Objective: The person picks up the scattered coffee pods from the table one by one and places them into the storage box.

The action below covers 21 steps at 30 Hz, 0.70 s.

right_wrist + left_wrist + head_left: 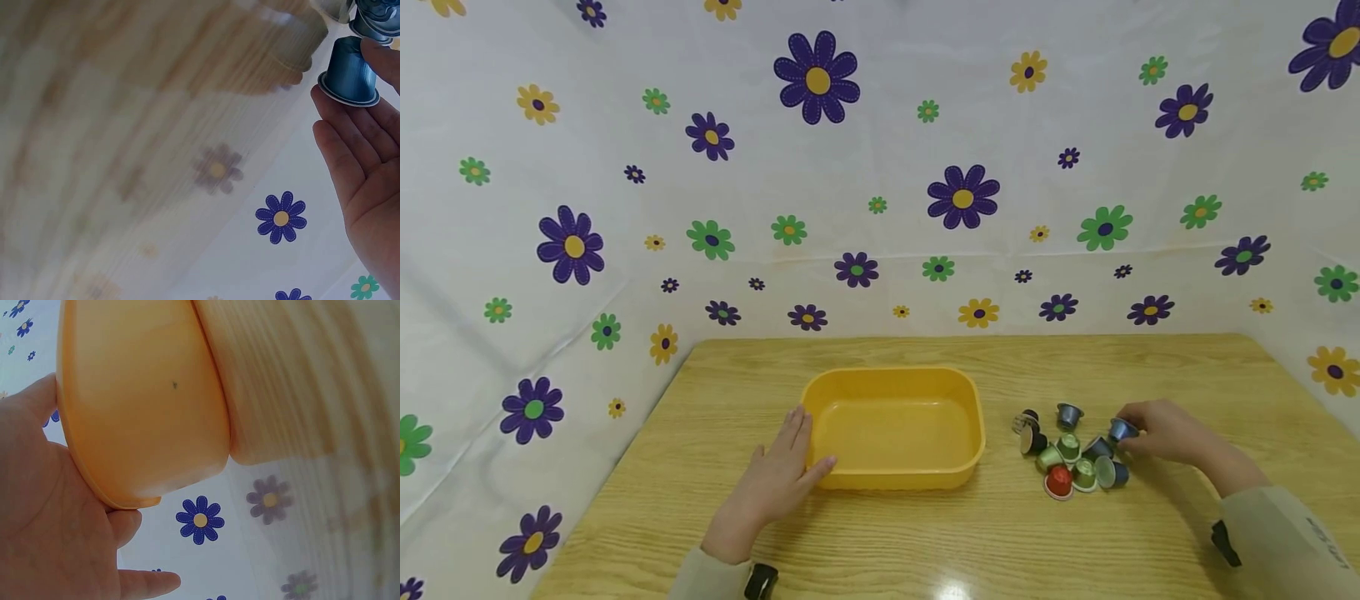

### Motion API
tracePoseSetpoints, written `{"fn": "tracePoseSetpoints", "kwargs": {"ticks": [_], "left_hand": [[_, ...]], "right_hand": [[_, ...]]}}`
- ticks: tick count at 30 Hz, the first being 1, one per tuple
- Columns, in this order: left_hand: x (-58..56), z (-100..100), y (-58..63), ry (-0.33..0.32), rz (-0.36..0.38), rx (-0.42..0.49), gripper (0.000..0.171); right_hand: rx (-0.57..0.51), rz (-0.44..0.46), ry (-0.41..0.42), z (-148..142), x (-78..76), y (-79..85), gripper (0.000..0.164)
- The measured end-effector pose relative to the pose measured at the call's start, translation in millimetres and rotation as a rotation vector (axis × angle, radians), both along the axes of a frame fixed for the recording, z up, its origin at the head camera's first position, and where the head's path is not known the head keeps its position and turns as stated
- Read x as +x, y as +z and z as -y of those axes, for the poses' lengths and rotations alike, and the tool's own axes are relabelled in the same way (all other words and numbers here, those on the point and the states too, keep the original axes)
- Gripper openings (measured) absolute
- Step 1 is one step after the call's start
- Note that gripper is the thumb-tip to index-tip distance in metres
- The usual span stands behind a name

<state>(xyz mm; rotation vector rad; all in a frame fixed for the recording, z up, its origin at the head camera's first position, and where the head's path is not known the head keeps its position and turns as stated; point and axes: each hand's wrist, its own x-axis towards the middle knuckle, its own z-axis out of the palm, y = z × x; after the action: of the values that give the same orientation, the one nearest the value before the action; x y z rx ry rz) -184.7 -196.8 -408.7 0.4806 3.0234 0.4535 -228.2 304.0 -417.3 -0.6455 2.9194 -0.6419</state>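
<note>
My left hand (775, 479) rests against the left end of a yellow plastic tub (895, 481), its fingers extended along the outside and the thumb over the near corner of the rim. In the left wrist view, the palm touches the tub's rim (75, 450). At the right, my right hand (1172, 433) pinches a blue coffee capsule (351, 72) between thumb and fingers. Beside it lies a loose cluster of coffee capsules: a red one (1059, 481), several green ones (1085, 473), dark ones (1034, 439) and another blue-grey one (1069, 416).
Everything stands on a wood-grain table (880, 542). A white cloth with printed flowers (880, 150) hangs behind the table and along both sides. The tub stands left of the capsules, with bare tabletop between them.
</note>
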Motion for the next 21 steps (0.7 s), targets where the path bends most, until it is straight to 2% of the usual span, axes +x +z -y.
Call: {"fn": "tracePoseSetpoints", "kwargs": {"ticks": [7, 17, 21], "left_hand": [[0.1, 1.0, -0.4, -0.005, -0.010, 0.007, 0.079], [0.5, -0.4, 1.7, -0.006, -0.003, 0.011, 0.078], [0.8, -0.6, 2.4, -0.004, 0.003, 0.013, 0.077]], "right_hand": [[-0.014, -0.003, -0.022, -2.4, 1.6, 2.3, 0.027], [-0.081, -0.128, -0.042, -8.3, 10.6, 15.9, 0.032], [-0.108, -0.139, -0.059, -6.1, 13.0, 20.8, 0.034]]}}
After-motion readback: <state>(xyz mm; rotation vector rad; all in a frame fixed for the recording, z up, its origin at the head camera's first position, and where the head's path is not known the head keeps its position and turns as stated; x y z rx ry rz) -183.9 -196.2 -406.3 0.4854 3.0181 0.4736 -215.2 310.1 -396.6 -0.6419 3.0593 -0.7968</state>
